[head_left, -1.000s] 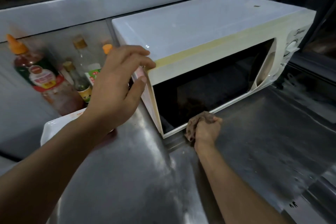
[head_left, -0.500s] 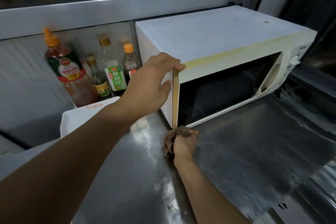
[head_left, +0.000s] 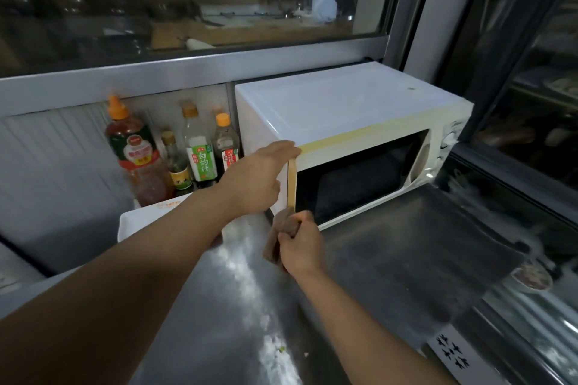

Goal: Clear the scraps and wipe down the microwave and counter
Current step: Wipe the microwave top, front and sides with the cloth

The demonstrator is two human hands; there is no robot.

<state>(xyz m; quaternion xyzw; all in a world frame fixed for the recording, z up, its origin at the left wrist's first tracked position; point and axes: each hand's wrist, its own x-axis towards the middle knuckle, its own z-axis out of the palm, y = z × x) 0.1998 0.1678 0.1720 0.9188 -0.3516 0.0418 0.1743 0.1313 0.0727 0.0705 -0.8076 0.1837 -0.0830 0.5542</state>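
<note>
The white microwave is sitting right of centre in the frame, on the steel counter, with its dark door window facing the lower right. The left hand is resting against the microwave's near top corner, fingers straight and lying together over the edge, thumb below on the side wall. Just beneath that corner, at the frame's centre, the right hand is gripping a bunched brown cloth, fingers curled round it, the cloth touching the microwave's lower corner and the counter. Small scraps are lying on the counter near the bottom centre. In the left middle, sauce bottles are standing beside the microwave, behind a white tray.
</note>
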